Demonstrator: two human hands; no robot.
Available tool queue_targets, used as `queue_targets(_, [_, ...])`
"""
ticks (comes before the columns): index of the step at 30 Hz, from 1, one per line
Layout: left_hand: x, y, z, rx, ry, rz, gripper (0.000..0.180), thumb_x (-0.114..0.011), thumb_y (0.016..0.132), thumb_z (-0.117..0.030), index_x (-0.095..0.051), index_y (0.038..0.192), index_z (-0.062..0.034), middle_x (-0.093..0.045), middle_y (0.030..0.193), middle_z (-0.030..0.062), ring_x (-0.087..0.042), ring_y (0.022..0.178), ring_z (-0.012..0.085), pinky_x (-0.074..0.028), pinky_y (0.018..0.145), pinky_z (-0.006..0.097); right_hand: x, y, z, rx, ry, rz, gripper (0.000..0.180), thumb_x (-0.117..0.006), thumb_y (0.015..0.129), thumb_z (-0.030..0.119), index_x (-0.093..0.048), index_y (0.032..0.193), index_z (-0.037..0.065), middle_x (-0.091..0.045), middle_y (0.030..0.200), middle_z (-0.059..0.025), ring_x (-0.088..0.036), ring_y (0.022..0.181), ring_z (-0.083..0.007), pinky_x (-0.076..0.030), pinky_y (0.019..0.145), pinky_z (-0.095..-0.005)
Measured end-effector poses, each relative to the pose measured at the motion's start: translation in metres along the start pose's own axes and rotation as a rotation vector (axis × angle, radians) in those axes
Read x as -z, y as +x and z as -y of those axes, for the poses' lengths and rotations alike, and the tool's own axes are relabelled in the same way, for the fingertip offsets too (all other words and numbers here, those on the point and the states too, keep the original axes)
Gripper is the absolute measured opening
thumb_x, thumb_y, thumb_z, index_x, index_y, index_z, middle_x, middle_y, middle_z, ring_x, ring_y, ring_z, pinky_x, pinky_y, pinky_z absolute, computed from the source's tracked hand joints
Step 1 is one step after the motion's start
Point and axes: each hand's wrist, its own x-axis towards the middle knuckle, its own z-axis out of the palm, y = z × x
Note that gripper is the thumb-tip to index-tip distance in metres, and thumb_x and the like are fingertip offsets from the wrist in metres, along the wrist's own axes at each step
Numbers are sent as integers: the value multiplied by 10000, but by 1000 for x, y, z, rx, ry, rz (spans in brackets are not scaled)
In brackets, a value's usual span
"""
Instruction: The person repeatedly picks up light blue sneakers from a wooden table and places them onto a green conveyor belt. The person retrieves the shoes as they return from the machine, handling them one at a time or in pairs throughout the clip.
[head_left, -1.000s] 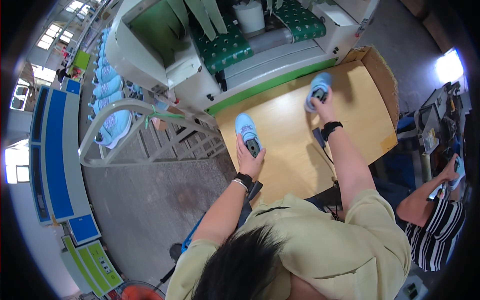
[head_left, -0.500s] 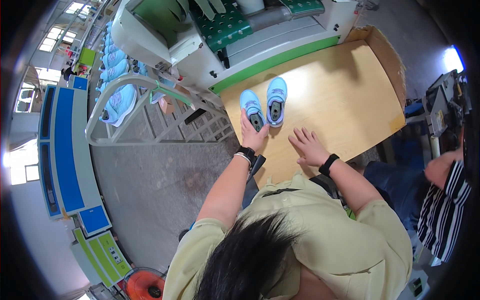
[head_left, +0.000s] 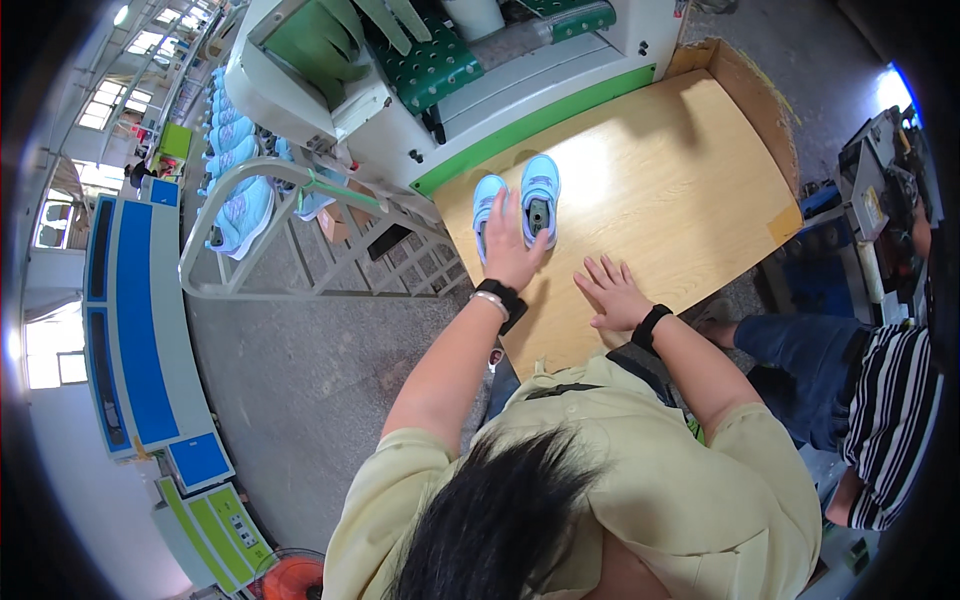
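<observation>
Our left hand point(head_left: 512, 252) covers two light-blue shoes point(head_left: 540, 198) set side by side; our right hand point(head_left: 612, 293) lies flat on the wooden worktop point(head_left: 680, 180).

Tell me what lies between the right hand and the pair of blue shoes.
Only bare wooden tabletop: in the head view, the right hand rests flat, apart from the blue shoes.

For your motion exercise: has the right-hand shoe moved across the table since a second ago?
Yes. The right-hand shoe moved from the table's far right to beside the other shoe.
</observation>
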Motion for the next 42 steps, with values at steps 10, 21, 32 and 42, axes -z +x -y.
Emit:
queue_targets(10, [-59,-1,2,233,-164,79,753,-644,851,-66,-284,1508,18,-345,1559,255,-342,1442,431,-263,1198,512,-3,1,-2,7,20,-15,1034,-797,773,399,-214,1615,255,-86,1702,-116,-30,1560,-389,-47,1230,-609])
queue_targets(21, [-42,-14,-20,395,-9,153,815,-728,796,-172,-324,1497,-77,-393,1405,241,-422,1305,435,-350,1115,511,-5,2,-2,3,11,-33,1029,-802,776,379,-218,1613,245,-109,1695,-130,-71,1550,-414,-70,1222,-625])
queue_targets(32, [-68,0,-1,440,-306,22,758,-638,900,-71,-215,1515,56,-312,1526,300,-315,1433,444,-256,1207,448,67,44,-22,-40,353,-493,556,-728,805,192,-570,1317,44,-570,1335,-211,-500,1275,-393,-381,1119,-485])
queue_targets(42, [-58,3,-6,422,-277,76,775,-661,885,-46,-215,1509,65,-308,1520,302,-280,1446,446,-248,1208,464,181,156,-49,-145,76,-718,635,-705,893,425,-547,1416,102,-404,1544,-224,-310,1463,-430,-236,1185,-601])
